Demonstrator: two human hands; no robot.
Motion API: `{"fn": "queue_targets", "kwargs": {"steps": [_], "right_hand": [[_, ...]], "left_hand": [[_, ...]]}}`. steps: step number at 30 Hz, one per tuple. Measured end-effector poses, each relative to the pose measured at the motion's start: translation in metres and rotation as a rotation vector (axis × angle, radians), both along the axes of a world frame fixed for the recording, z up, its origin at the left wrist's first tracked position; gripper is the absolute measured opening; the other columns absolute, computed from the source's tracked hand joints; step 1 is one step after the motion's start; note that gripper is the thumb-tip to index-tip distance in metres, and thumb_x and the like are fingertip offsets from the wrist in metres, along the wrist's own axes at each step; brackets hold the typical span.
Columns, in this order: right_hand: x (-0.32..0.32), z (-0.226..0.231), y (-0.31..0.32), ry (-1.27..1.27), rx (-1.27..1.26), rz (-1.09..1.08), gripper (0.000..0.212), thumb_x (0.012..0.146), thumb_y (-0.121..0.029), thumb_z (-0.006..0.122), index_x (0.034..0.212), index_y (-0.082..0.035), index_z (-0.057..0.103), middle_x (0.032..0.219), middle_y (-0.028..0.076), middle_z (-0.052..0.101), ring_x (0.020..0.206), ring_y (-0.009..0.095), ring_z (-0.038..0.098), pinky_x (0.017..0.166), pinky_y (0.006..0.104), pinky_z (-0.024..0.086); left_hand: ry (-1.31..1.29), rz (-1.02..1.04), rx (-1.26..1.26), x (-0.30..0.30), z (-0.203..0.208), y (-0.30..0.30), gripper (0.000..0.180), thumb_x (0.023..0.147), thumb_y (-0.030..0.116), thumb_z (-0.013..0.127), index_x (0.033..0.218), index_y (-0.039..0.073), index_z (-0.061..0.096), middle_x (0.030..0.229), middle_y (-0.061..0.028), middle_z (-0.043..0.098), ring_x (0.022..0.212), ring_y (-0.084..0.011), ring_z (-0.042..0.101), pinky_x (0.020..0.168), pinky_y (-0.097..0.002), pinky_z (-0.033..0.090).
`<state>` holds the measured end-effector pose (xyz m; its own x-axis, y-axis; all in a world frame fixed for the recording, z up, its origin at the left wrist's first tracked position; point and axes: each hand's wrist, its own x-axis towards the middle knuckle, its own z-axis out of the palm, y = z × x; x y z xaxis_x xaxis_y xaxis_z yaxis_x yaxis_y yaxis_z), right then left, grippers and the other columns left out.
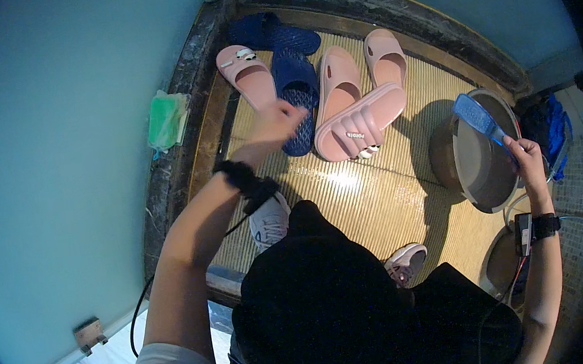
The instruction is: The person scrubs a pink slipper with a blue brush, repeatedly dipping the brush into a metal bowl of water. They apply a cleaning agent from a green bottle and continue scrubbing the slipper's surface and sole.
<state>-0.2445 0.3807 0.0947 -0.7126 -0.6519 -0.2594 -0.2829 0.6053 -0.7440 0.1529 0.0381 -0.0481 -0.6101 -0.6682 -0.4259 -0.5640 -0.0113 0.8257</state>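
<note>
My right hand (524, 155) is closed round the handle of a blue scrubbing brush (478, 117), which it holds over a grey-brown bucket (446, 153). My left hand (277, 122) has its fingers curled and is slightly blurred. It is in front of the lower end of a pink slipper (254, 78) and beside a dark blue slipper (293, 74); whether it grips anything is hidden. Another dark blue slipper (289, 38) lies behind them. To the right are a pink slipper (336, 69), another pink slipper (384, 49), and a decorated pink slipper (361, 127) resting at a slant.
The slippers lie on a ribbed floor (379, 190) bordered by a dark stone ledge (185, 129). A frosted panel (74, 171) rises on the left, with a green packet (166, 122) against it. Blue cloth (556, 126) lies beyond the bucket. A second container (493, 260) is at lower right.
</note>
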Motion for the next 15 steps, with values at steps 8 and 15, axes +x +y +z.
{"fn": "queue_targets", "kwargs": {"steps": [8,15], "right_hand": [[0.001,0.001,0.002,0.058,0.073,0.043,0.044,0.089,-0.035,0.067,0.055,-0.012,0.052,0.051,-0.006,0.044,0.041,0.004,0.037,0.039,0.0228,0.024],[0.012,0.012,-0.004,0.007,0.000,0.031,0.040,0.089,-0.035,0.067,0.059,-0.009,0.057,0.052,-0.006,0.046,0.042,0.003,0.038,0.040,0.0215,0.025]], "left_hand": [[-0.699,0.379,-1.189,0.148,0.025,-0.068,0.073,0.081,0.030,0.073,0.143,0.015,0.037,0.133,-0.0348,0.039,0.122,-0.0489,0.041,0.098,-0.0527,0.040],[-0.684,0.386,-1.060,0.169,0.002,-0.077,0.085,0.078,0.027,0.075,0.148,0.026,0.028,0.135,-0.0349,0.036,0.120,-0.0493,0.042,0.097,-0.0519,0.041]]}}
